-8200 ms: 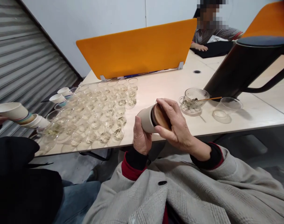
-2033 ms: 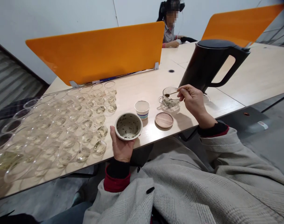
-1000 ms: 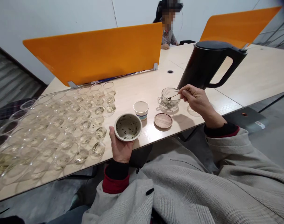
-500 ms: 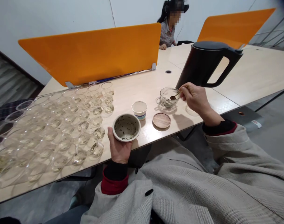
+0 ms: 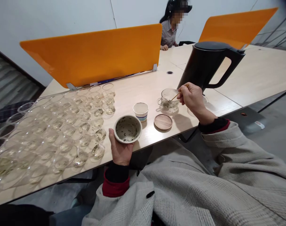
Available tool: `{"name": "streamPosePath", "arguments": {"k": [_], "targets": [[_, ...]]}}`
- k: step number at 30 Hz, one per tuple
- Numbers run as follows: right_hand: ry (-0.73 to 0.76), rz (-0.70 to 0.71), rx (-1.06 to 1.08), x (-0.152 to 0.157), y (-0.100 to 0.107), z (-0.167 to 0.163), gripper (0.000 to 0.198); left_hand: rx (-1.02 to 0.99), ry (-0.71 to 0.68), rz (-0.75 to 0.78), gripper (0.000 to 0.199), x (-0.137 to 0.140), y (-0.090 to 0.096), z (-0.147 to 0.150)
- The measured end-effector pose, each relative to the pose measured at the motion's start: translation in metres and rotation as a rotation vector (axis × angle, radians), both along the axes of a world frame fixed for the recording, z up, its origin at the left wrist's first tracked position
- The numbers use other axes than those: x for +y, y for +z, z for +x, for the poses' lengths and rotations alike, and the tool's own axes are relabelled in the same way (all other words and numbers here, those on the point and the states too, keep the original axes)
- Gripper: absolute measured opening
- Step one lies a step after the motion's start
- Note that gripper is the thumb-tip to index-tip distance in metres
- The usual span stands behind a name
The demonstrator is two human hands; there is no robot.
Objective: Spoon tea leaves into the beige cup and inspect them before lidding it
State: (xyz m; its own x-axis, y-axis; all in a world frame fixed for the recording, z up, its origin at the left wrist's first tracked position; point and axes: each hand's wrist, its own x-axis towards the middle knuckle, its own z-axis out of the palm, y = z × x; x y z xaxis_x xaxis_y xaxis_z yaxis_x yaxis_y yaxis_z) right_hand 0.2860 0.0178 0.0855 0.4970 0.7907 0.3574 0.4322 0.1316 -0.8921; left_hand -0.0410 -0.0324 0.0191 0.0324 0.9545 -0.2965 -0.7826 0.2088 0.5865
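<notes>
Our left hand point(image 5: 121, 152) cups a round jar point(image 5: 127, 128); our right hand point(image 5: 192, 96) pinches a thin spoon point(image 5: 175, 96) in a ribbed glass cup point(image 5: 165, 94).

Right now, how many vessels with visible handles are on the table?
2: the black kettle, standing behind the right hand, and the ribbed glass cup, at that hand's fingertips. Others may be hidden behind the kettle or hand.

left hand point(image 5: 120, 151): got a pale jar point(image 5: 128, 138), dark bits point(image 5: 121, 126) inside
right hand point(image 5: 192, 98): pinching a little spoon point(image 5: 175, 96), dipped in the glass cup point(image 5: 165, 96)
between them: paper cup point(image 5: 141, 113) plus a round wooden lid point(image 5: 163, 121)
right: big black kettle point(image 5: 199, 64)
left: loads of clear cups point(image 5: 69, 128)
</notes>
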Motion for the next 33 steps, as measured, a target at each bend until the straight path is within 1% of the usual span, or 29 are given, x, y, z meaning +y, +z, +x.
{"name": "streamPosePath", "arguments": {"k": [3, 7, 9, 13, 15, 17, 20, 21, 23, 25, 27, 29, 33], "targets": [[-0.001, 0.01, -0.035, -0.001, -0.005, 0.007, 0.024, -0.001, -0.003, 0.002, 0.054, 0.001, -0.002, -0.001], [-0.035, 0.019, -0.233, -0.005, -0.009, 0.011, 0.023, 0.019, -0.002, 0.003, 0.051, 0.002, -0.001, 0.0], [-0.025, 0.009, -0.285, -0.006, -0.01, 0.009, 0.023, 0.04, 0.007, 0.003, 0.052, 0.001, 0.0, 0.001], [0.067, -0.024, -0.143, -0.004, -0.011, 0.005, 0.027, 0.081, 0.015, 0.015, 0.056, 0.001, 0.002, 0.002], [0.056, 0.002, -0.117, -0.002, -0.012, 0.007, 0.028, 0.092, 0.012, 0.022, 0.058, 0.001, 0.002, 0.002], [0.0, 0.037, -0.185, -0.001, -0.012, 0.012, 0.027, 0.103, 0.011, 0.023, 0.058, 0.001, 0.001, 0.002], [-0.065, 0.056, -0.365, -0.001, -0.012, 0.017, 0.023, 0.116, 0.016, 0.021, 0.059, 0.0, 0.001, 0.002], [-0.061, 0.051, -0.403, -0.001, -0.012, 0.017, 0.023, 0.116, 0.02, 0.02, 0.059, 0.0, 0.002, 0.002], [0.001, 0.024, -0.425, -0.004, -0.011, 0.014, 0.023, 0.107, 0.024, 0.013, 0.059, 0.0, 0.002, 0.002], [0.091, -0.016, -0.391, -0.008, -0.009, 0.009, 0.023, 0.1, 0.021, 0.002, 0.058, -0.001, 0.002, 0.002], [0.15, -0.043, -0.33, -0.011, -0.006, 0.005, 0.023, 0.104, 0.019, 0.003, 0.058, -0.001, 0.002, 0.002], [0.156, -0.043, -0.24, -0.013, -0.004, 0.004, 0.024, 0.112, 0.017, 0.015, 0.059, -0.001, 0.001, 0.002], [0.114, 0.004, 0.0, -0.007, -0.004, 0.007, 0.027, 0.109, 0.018, 0.01, 0.058, 0.0, 0.0, 0.001]]}}
